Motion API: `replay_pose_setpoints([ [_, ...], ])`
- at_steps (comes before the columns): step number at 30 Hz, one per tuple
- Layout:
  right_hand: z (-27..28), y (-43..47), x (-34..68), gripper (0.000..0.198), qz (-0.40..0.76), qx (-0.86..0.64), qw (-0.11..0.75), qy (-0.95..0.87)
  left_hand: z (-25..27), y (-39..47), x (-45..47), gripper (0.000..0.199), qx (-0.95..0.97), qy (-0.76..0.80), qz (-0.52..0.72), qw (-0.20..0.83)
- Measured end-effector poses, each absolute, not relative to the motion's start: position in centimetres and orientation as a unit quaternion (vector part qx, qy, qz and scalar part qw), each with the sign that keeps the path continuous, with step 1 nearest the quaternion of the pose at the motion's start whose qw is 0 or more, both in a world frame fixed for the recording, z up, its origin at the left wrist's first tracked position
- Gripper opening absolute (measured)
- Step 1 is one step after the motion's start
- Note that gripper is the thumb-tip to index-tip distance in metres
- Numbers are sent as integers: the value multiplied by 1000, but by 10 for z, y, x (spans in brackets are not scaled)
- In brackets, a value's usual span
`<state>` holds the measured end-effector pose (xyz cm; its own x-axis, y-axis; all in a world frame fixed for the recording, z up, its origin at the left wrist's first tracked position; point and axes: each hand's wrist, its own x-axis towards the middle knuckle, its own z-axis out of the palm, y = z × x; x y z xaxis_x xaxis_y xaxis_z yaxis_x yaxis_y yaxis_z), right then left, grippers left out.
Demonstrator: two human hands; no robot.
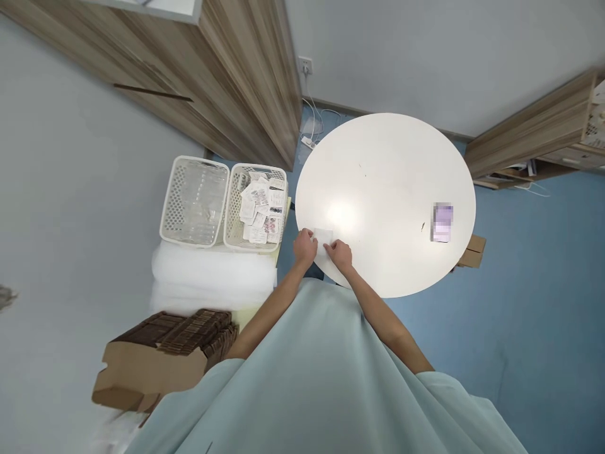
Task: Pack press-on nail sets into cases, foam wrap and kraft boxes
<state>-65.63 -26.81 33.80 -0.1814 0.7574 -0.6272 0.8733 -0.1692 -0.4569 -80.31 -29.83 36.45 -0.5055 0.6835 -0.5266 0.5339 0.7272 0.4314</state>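
Note:
At the near left edge of the round white table (387,151), a small, pale, flat piece (323,236) like a sheet or packet lies between my hands. Its exact kind is too small to make out. My left hand (305,246) is closed on its left edge, with the thumb toward the piece. On the opposite side my right hand (339,254) pinches the right edge between thumb and fingers. Both forearms reach forward from my body, and the hands are a short way apart.
Left of the table stand a white basket (280,247) with many small printed cards (259,197) and another basket (166,221) holding clear plastic. Nearer are white wrap (212,271) and a cardboard box (151,372). A blurred purple item (443,222) lies at the table's right.

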Motion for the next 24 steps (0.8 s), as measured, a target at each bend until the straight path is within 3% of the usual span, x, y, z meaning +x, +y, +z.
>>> replay_pose_setpoints([
  [9, 373, -288, -600, 20, -481, 579, -13, 658, 405, -390, -766, 16, 248, 899, 199, 300],
  [15, 385, -310, -567, 18, -550, 533, 19, 643, 434, -468, -743, 16, 128, 925, 276, 228],
  [24, 401, -345, -561, 22, -566, 471, 20, 676, 458, -576, -750, 23, 12, 937, 323, 132],
])
